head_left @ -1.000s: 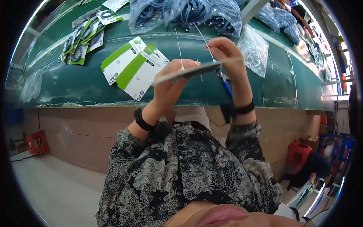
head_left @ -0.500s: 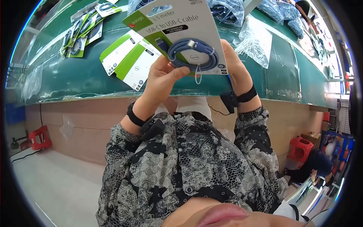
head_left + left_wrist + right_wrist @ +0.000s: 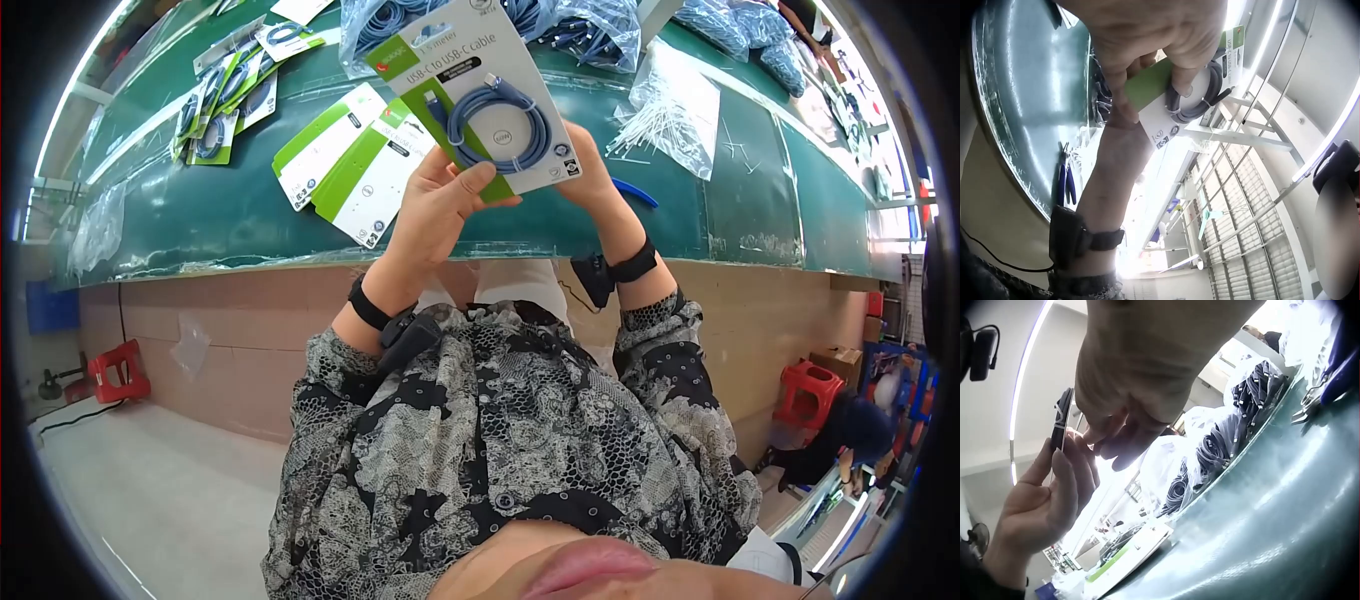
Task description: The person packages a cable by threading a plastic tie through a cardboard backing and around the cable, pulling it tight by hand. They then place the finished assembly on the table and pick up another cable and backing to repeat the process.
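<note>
In the head view a white and green packaging card [image 3: 515,62] is held up, tilted, over the bench, its printed front facing me. A coiled blue-grey USB-C cable [image 3: 543,130] is fastened on that front with white ties. My left hand [image 3: 438,205] pinches the lower left edge, thumb on the front beside the coil; the left wrist view shows this grip too. Behind the lower right part is my right hand [image 3: 588,172], its fingers hidden in the head view. From the right wrist view, its curled fingertips meet at the card's back, on a thin white cable tie [image 3: 1074,432].
Blank cards [image 3: 345,205] lie overlapped on the green bench at left, with finished cable packs [image 3: 212,135] beyond. Bags of cables [image 3: 600,40] sit at the back. White ties spill from a plastic bag [image 3: 690,110] at right. Blue-handled pliers [image 3: 1067,178] lie near the right forearm.
The card was turned from edge-on to face me, then shifted slightly down. A white tie loop hanging below it half a second ago no longer shows.
</note>
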{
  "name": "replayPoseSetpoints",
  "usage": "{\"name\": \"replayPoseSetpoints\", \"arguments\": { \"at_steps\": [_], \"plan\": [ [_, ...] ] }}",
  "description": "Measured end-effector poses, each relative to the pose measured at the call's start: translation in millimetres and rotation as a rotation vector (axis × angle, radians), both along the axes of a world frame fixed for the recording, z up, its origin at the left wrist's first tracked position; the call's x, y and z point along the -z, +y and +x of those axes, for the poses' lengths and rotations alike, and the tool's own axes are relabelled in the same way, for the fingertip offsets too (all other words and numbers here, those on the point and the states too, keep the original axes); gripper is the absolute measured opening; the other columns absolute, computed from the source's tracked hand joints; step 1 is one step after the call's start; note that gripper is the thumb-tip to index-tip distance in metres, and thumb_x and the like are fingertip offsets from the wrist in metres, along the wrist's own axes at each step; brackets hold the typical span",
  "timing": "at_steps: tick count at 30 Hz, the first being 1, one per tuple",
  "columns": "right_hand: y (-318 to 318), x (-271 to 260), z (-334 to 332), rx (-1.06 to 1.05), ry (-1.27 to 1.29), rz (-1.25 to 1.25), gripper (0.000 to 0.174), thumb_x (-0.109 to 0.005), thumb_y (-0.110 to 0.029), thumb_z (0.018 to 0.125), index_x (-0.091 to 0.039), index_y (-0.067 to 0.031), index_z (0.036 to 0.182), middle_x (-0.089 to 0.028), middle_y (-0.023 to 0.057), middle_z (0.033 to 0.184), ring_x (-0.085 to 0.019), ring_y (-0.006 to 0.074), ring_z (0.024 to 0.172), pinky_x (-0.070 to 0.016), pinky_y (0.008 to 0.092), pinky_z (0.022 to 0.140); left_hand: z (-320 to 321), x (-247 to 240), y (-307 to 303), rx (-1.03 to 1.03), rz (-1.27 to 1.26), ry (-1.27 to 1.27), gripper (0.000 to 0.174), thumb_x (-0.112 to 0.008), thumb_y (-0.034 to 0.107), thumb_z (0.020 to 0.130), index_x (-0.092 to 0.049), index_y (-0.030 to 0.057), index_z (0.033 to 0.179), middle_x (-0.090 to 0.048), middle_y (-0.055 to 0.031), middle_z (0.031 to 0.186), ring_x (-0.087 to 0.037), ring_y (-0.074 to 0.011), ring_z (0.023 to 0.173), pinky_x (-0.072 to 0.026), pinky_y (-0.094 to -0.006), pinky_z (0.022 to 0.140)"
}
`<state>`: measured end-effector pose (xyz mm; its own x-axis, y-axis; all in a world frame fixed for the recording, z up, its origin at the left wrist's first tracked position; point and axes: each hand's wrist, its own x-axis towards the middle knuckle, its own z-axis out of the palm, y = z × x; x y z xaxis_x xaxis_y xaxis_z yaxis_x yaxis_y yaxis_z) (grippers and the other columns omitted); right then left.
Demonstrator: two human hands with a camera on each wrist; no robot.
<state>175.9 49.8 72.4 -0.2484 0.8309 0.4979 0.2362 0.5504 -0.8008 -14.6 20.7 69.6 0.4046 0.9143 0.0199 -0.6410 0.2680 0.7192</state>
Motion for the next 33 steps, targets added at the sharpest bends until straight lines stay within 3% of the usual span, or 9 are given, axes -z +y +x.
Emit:
{"name": "replayPoseSetpoints", "arguments": {
  "at_steps": [7, 16, 19, 20, 24, 27, 28, 31, 33],
  "plan": [
    [8.3, 30.2, -11.1, 0.071, -0.008, 0.13, 0.042, -0.064, 0.0, 0.077, -0.055, -0.001, 0.119, -0.059, 0.0145, 0.116, -0.063, 0.0253, 0.095, -0.0498, 0.0305, 0.083, 0.6, 4.0, 9.2, 0.021, -0.039, -0.046, 0.03, -0.056, 0.007, 0.09, -0.048, 0.0056, 0.119, -0.06, -0.0083, 0.111, -0.061, -0.0217, 0.099, -0.0566, -0.0408, 0.076],
    [29.2, 58.6, -24.4, 0.053, 0.034, 0.186, 0.035, -0.06, -0.005, 0.083, -0.055, 0.0002, 0.118, -0.058, 0.013, 0.118, -0.064, 0.0212, 0.09, -0.0516, 0.0274, 0.076, -14.6, 18.7, 29.8, -0.026, -0.123, 0.075, 0.03, -0.058, 0.008, 0.089, -0.048, 0.0042, 0.117, -0.06, -0.008, 0.108, -0.063, -0.021, 0.094, -0.0574, -0.0386, 0.073],
    [36.5, 39.6, -21.3, 0.308, 0.316, -0.299, 0.025, -0.059, -0.015, 0.088, -0.059, 0.0005, 0.108, -0.062, 0.0077, 0.1, -0.061, 0.0143, 0.079, -0.05, 0.0262, 0.072, -25.3, 17.2, 40.4, -0.127, -0.082, 0.241, 0.03, -0.059, 0.008, 0.088, -0.049, 0.0037, 0.116, -0.061, -0.0081, 0.106, -0.063, -0.0198, 0.092, -0.0577, -0.0357, 0.071],
    [39.8, 30.3, -24.6, 0.308, 0.323, -0.298, 0.025, -0.059, -0.015, 0.088, -0.059, 0.0005, 0.108, -0.062, 0.0077, 0.1, -0.061, 0.0143, 0.079, -0.05, 0.0262, 0.072, -27.3, 17.0, 42.4, -0.172, -0.066, 0.32, 0.029, -0.059, 0.007, 0.088, -0.05, 0.0034, 0.115, -0.061, -0.0081, 0.105, -0.063, -0.0193, 0.091, -0.0579, -0.0342, 0.069],
    [50.2, 10.9, -36.7, 0.267, 0.433, -0.322, 0.026, -0.054, -0.024, 0.093, -0.059, -0.0014, 0.106, -0.061, 0.0049, 0.09, -0.057, 0.0121, 0.072, -0.0479, 0.0232, 0.067, -24.6, 22.5, 38.6, -0.15, -0.036, 0.372, 0.027, -0.06, 0.007, 0.087, -0.051, 0.0027, 0.112, -0.062, -0.0079, 0.103, -0.063, -0.0177, 0.09, -0.0578, -0.031, 0.067],
    [56.7, 14.4, -43.0, -0.004, 0.421, -0.55, 0.027, -0.053, -0.028, 0.094, -0.059, -0.0022, 0.102, -0.061, 0.0025, 0.084, -0.055, 0.0096, 0.071, -0.0465, 0.0225, 0.065, -20.9, 25.2, 35.3, -0.148, -0.036, 0.353, 0.027, -0.06, 0.006, 0.086, -0.051, 0.0023, 0.112, -0.062, -0.0079, 0.101, -0.063, -0.0168, 0.088, -0.0576, -0.0299, 0.065],
    [58.6, 18.0, -47.0, -0.008, 0.42, -0.552, 0.027, -0.053, -0.028, 0.094, -0.059, -0.0022, 0.102, -0.061, 0.0025, 0.084, -0.055, 0.0096, 0.071, -0.0465, 0.0225, 0.065, -19.9, 26.0, 34.4, -0.156, -0.036, 0.341, 0.027, -0.06, 0.006, 0.086, -0.051, 0.0021, 0.112, -0.062, -0.0079, 0.101, -0.063, -0.0163, 0.087, -0.0575, -0.0294, 0.064],
    [58.2, 32.6, -59.2, 0.427, -0.073, -0.081, 0.028, -0.052, -0.029, 0.094, -0.059, -0.0022, 0.097, -0.06, -0.0006, 0.081, -0.054, 0.0079, 0.071, -0.0463, 0.0226, 0.065, -14.3, 29.8, 28.8, -0.215, 0.056, 0.44, 0.028, -0.06, 0.005, 0.086, -0.051, 0.0013, 0.112, -0.062, -0.0079, 0.098, -0.063, -0.0152, 0.084, -0.0573, -0.0287, 0.062],
    [59.0, 35.0, -57.8, 0.329, 0.156, -0.282, 0.028, -0.052, -0.029, 0.094, -0.059, -0.0023, 0.096, -0.06, -0.0008, 0.081, -0.054, 0.0079, 0.072, -0.0463, 0.0232, 0.066, -14.1, 31.8, 29.7, -0.238, 0.11, 0.49, 0.029, -0.06, 0.005, 0.086, -0.051, 0.001, 0.113, -0.063, -0.0079, 0.097, -0.063, -0.0147, 0.083, -0.0572, -0.0284, 0.06]
  ]
}}
